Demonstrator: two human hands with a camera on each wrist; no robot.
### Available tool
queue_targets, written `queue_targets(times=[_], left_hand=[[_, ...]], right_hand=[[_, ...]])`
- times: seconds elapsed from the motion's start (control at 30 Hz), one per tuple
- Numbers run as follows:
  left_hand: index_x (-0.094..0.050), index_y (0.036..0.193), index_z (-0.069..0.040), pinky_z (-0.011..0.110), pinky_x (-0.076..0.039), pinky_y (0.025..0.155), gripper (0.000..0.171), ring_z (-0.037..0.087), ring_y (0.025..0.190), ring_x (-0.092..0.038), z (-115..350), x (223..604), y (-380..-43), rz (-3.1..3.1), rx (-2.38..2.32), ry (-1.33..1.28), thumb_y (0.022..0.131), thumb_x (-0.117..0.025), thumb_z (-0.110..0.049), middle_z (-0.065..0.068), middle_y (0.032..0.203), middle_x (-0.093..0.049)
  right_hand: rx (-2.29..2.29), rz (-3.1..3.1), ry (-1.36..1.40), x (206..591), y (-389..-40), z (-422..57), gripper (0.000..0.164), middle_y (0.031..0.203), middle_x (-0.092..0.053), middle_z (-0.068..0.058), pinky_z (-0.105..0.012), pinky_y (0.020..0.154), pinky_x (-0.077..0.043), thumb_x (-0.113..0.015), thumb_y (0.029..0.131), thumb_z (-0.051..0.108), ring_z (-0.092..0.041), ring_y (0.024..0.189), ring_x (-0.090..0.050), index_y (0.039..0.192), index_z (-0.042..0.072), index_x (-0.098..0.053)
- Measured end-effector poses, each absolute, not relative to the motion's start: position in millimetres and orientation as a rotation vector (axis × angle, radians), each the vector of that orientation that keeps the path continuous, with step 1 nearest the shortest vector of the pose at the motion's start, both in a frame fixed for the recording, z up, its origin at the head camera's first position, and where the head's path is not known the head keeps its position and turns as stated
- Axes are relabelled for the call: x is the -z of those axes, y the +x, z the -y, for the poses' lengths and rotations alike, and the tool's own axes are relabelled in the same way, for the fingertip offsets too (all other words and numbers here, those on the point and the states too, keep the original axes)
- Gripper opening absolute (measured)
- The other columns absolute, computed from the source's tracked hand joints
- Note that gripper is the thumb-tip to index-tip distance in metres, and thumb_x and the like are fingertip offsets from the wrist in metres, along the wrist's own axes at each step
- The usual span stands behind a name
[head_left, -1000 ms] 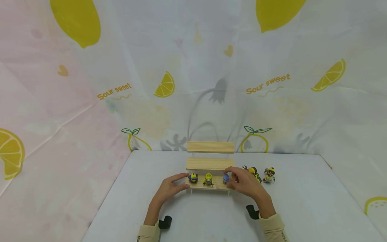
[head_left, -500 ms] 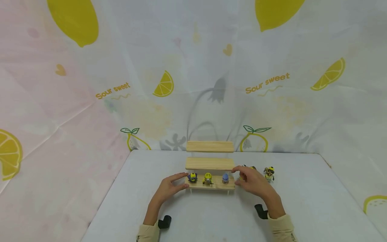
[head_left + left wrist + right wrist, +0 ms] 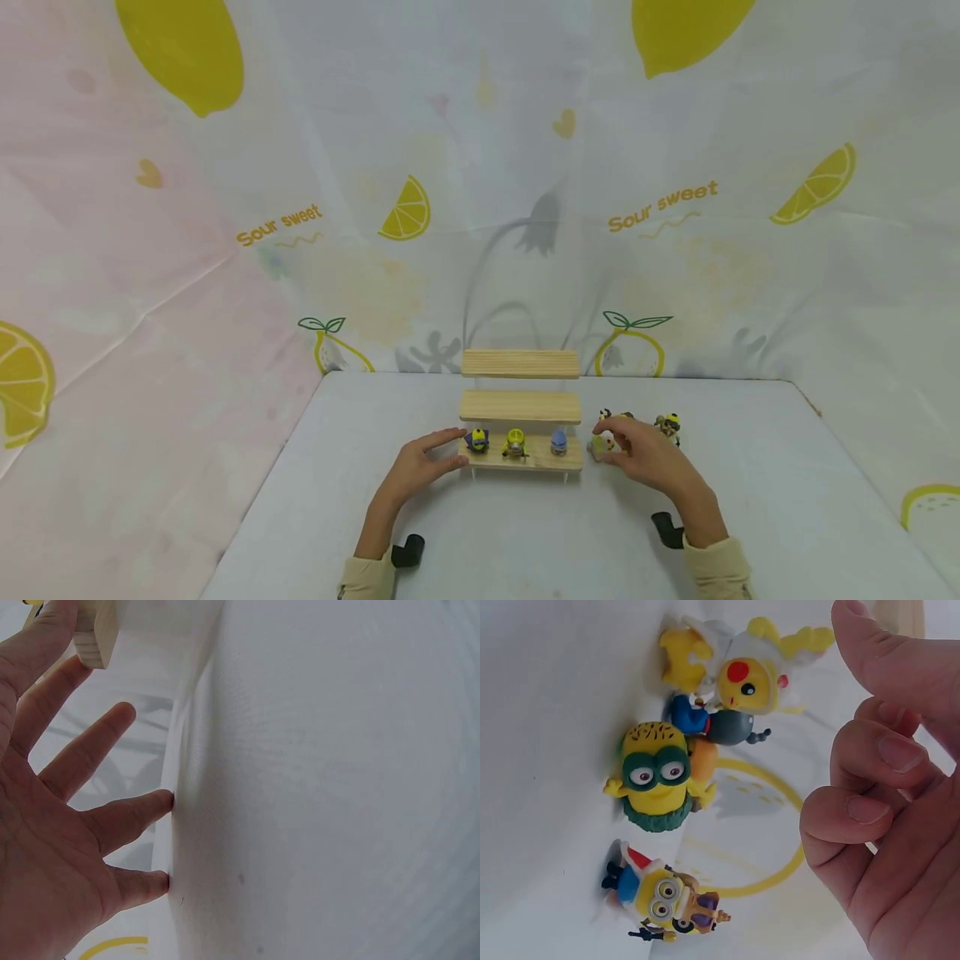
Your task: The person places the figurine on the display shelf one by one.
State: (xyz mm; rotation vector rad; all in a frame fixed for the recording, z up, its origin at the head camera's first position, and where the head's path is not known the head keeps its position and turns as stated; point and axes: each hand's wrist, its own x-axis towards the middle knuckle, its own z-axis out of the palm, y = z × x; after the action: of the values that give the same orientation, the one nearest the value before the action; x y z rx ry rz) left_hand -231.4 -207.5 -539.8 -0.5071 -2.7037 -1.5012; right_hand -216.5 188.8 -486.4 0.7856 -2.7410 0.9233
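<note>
On the lowest wooden step of a small three-tier shelf stand a dark-blue and yellow figurine, a yellow one and a blue-headed one. My left hand spreads its fingers at the step's left end, index finger and thumb right at the wood. To the right of the shelf, my right hand curves its thumb and fingers about a white-hooded yellow figurine, with a gap showing in the right wrist view. Beyond it stand a green-goggled minion and a crowned minion.
More figurines cluster behind my right hand, one in a yellow cap furthest right. The shelf's two upper steps rise behind the lowest. A lemon-print cloth hangs at the back of the white table.
My right hand has left the blue-headed figurine on the lowest step and moved right, to the white-hooded figurine. My left hand stays at the shelf's left end.
</note>
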Motion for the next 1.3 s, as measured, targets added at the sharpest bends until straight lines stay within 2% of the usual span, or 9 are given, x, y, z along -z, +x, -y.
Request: queue_targets(times=[0.43, 0.77, 1.03, 1.3], left_hand=[[-0.068, 0.129, -0.024, 0.055, -0.038, 0.108, 0.052, 0.028, 0.130, -0.051, 208, 542, -233, 2.680, 1.517, -0.533, 0.082, -0.079, -0.043, -0.002, 0.133, -0.061], [-0.067, 0.129, -0.024, 0.053, -0.038, 0.109, 0.050, 0.026, 0.131, -0.050, 208, 543, -234, 2.681, 1.524, -0.527, 0.083, -0.079, -0.040, -0.003, 0.133, -0.061], [-0.067, 0.129, -0.026, 0.054, -0.038, 0.108, 0.052, 0.027, 0.131, -0.050, 207, 542, -232, 2.699, 1.516, -0.518, 0.082, -0.079, -0.044, -0.003, 0.134, -0.061], [-0.067, 0.129, -0.026, 0.054, -0.038, 0.108, 0.053, 0.027, 0.130, -0.050, 208, 541, -231, 2.711, 1.499, -0.509, 0.081, -0.078, -0.047, -0.003, 0.134, -0.061]], right_hand=[[-0.812, 2.829, 0.766, 488, -228, -192, 0.032, 0.071, -0.042, 0.006, -0.022, 0.052, -0.030, -0.081, 0.080, 0.004, -0.004, 0.062, -0.035, 0.110, 0.009, -0.070], [-0.748, 2.816, 0.762, 490, -235, -190, 0.022, 0.070, -0.041, 0.007, -0.023, 0.052, -0.030, -0.080, 0.081, 0.005, -0.004, 0.061, -0.036, 0.100, 0.014, -0.071], [-0.786, 2.808, 0.734, 492, -236, -189, 0.014, 0.070, -0.042, 0.009, -0.023, 0.050, -0.032, -0.077, 0.085, 0.008, -0.004, 0.059, -0.037, 0.093, 0.016, -0.069], [-0.766, 2.838, 0.685, 492, -236, -187, 0.012, 0.071, -0.043, 0.009, -0.023, 0.050, -0.033, -0.077, 0.086, 0.011, -0.006, 0.060, -0.039, 0.092, 0.018, -0.068]])
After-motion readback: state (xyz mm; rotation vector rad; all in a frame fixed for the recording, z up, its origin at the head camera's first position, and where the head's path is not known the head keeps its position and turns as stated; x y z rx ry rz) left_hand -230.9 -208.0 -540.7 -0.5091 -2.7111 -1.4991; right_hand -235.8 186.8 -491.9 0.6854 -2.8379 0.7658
